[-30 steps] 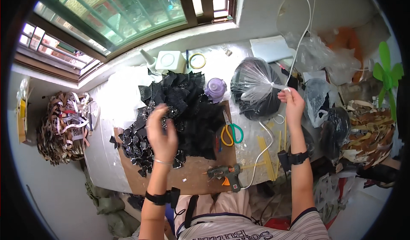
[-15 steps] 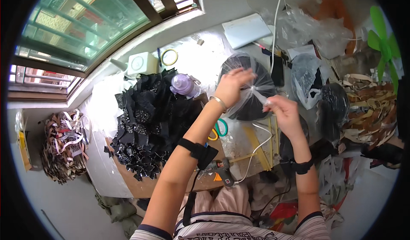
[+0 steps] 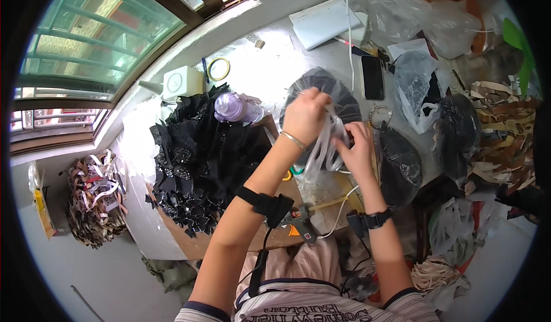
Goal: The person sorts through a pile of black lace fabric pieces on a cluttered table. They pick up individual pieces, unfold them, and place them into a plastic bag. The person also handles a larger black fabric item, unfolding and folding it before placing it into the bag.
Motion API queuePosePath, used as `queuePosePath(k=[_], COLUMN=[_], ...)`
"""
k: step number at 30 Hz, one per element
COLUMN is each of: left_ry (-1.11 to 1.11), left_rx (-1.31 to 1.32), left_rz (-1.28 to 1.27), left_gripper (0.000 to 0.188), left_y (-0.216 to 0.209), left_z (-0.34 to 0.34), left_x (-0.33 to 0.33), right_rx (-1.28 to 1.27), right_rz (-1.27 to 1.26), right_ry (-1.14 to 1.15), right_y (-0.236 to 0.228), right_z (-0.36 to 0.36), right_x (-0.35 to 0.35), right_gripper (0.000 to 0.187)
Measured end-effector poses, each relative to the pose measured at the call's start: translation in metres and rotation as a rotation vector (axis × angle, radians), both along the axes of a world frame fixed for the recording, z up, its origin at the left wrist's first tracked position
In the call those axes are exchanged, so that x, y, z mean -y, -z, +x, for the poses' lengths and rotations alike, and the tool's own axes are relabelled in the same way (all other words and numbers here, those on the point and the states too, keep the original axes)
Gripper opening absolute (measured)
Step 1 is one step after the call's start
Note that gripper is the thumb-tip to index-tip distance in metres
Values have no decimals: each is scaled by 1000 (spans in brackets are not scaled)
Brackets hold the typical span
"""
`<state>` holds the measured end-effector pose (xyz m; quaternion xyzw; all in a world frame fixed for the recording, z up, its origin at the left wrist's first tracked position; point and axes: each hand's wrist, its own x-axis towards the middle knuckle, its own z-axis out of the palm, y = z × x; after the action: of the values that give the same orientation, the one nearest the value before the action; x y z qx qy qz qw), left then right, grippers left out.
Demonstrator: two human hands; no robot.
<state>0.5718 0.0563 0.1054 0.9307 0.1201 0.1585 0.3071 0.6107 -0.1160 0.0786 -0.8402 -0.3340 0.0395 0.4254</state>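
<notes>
A clear plastic bag [image 3: 325, 150] with a dark, rounded bundle [image 3: 321, 80] inside lies on the table in front of me. My left hand [image 3: 308, 115], a bangle at its wrist, is closed in a grip on the bag's plastic. On the other side, my right hand [image 3: 357, 147] grips the loose, gathered plastic with thumb and fingers. What the dark bundle is made of cannot be made out through the film. Partly hidden near my left forearm are scissors [image 3: 295, 171] with green and yellow handles.
Left of the bag sits a heap of black, glittery fabric pieces [image 3: 195, 155], with a lilac bottle [image 3: 231, 107] on it. A glue gun [image 3: 301, 224] lies at the near edge. To the right are a phone [image 3: 372, 77], a beaded bracelet [image 3: 379, 115] and another bagged dark bundle [image 3: 400, 167].
The bag's neck, stretched taut and twisted before, now hangs loose and bunched between my hands. My right hand has moved left and closer to my left hand.
</notes>
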Motion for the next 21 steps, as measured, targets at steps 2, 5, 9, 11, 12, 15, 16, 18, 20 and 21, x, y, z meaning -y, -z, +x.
queuePosePath(k=[2,5,9,11,12,15,16,18,20,21], left_ry=[-229,-408,-278,-238,-293,-467,-524,-518,-375,-295], left_rx=[40,109,38,47,55,60,37,98,217,277], left_rz=[-128,-166,104,176,103,-116,-329,-698,-995,-1145], left_gripper=[21,16,11,15,16,18,18,23,25,27], left_y=[3,-2,-25,-34,-43,-59,-64,-72,-82,-85], left_z=[-1,-6,-7,-6,-5,-11,-17,-25,-27,-25], left_x=[-15,-32,-22,-19,-18,-36,-42,-45,-36,-27], right_rx=[-333,-489,65,81,-94,-433,-452,-293,-79,27], right_rz=[25,-10,-171,-82,-30,-308,-383,-692,-417,-281], right_ry=[64,171,-182,-430,-507,-591,-481,-348,-343,-337], right_y=[6,-8,-39,-59,-53,-57,-59,-71,-73,-74], right_z=[7,15,8,-5,-13,-10,-7,-4,-10,-15], right_x=[23,59,63,41,39,45,48,45,30,22], right_gripper=[28,24,16,11,10,13,14,19,17,16])
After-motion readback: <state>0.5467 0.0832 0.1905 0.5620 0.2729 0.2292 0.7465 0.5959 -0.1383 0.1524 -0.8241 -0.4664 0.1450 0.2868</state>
